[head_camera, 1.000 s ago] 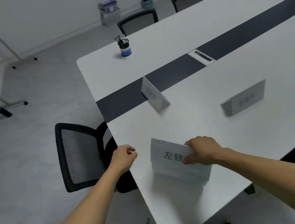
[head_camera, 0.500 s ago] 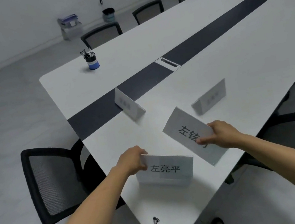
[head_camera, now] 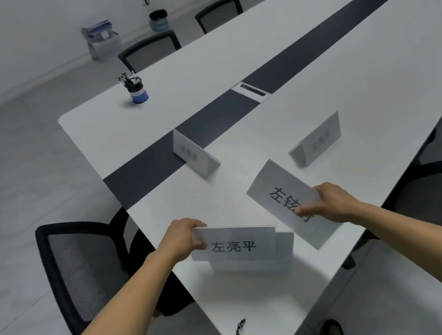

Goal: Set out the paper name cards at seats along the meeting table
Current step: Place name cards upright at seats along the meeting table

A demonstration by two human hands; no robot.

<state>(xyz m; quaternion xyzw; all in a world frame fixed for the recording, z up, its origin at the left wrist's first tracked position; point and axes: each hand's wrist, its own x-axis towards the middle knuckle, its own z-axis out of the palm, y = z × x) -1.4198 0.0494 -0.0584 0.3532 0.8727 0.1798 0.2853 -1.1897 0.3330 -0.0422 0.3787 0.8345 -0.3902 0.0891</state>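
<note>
Lower middle of the frame, I read 左亮平 on the white folded paper name card (head_camera: 236, 248). My left hand (head_camera: 185, 239) pinches its left end at the near corner of the long white desk (head_camera: 228, 78). My right hand (head_camera: 331, 203) grips a second, tilted white paper card (head_camera: 286, 200). Its print begins 左, and my thumb partly covers the rest. Two standing tent cards (head_camera: 195, 154) further up are too blurred to read.

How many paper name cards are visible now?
4. The near card, held by the left hand; the tilted card, in the right hand; a standing card at the dark strip; another standing card to its right. More may be hidden.
</note>
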